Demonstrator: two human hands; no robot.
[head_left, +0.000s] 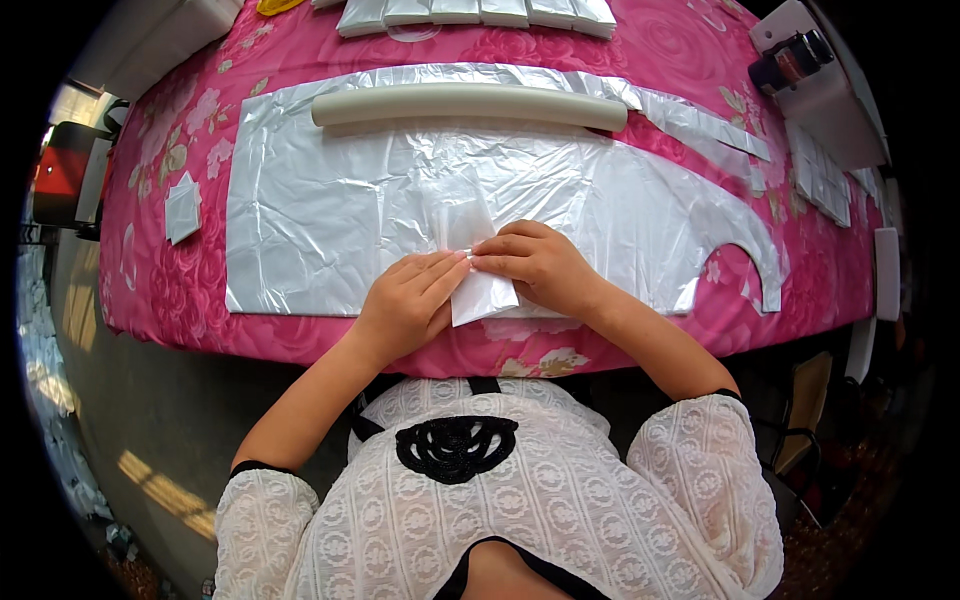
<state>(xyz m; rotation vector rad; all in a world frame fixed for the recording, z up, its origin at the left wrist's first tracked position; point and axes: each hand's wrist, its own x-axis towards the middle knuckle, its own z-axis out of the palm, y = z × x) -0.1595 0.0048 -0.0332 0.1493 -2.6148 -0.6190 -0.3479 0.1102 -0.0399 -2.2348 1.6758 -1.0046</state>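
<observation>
A small folded piece of translucent plastic film point(485, 297), likely a plastic apron, lies in front of me at the near edge of a wide sheet. My left hand point(403, 302) pinches its left side with fingers pressed together. From the right, my right hand point(543, 266) closes on its upper edge, and the fingertips of both hands nearly meet there. Beneath is a flat, shiny plastic apron point(310, 215) with a curved cut-out at its right end; whether several are layered cannot be told. Across its far side rests a long pale tube point(470, 105).
A pink floral cloth point(150, 270) covers the table. One small folded packet point(183, 208) lies at left. Rows of folded packets point(480, 12) stand at the far edge, more packets point(818, 175) at right. A dark jar point(790, 62) sits by a white box point(840, 115).
</observation>
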